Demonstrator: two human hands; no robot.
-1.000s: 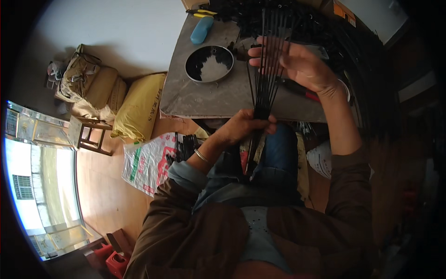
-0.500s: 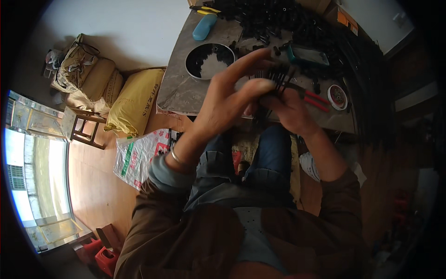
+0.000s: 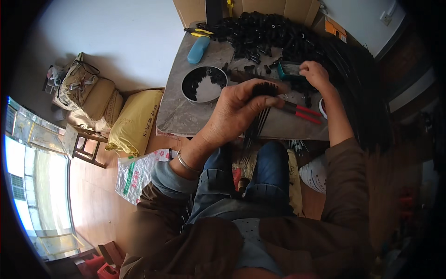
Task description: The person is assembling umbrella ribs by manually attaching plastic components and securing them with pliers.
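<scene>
Rods [image 3: 259, 122] are in the L hand [image 3: 232, 109], index finger & thumb closed round the bundle near its upper end. Held up over the table's [image 3: 179, 114] near side. Key relation: the rods' long axis runs down from the L fingers & a bit to the person's L, toward the near table edge & knees; tops poke out btwn index & thumb, facing up. L hand is the nearer one, in contact; R hand [image 3: 316, 75] is well apart, farther out & to the R of the L fingers.

R fingers are bent, at the R end of a teal box [image 3: 280, 71]; can't tell if they touch it or pinch anything. Box's long axis runs approx. L–R, most of it on the L side of the R fingers.

Rods look thin, black, straight & fairly stiff, w/ a dark, knobbly cluster at the top; loose ends spread slightly below the hand. Exact no. can't be told.

Near the L fingers: bowl [image 3: 204, 101] to their L & farther out, w/ white grains & black bits; red-handled tool [image 3: 308, 112] to their R, btwn them & the R forearm. Beyond both hands' fingers: heap [image 3: 274, 39] of short black parts.
</scene>
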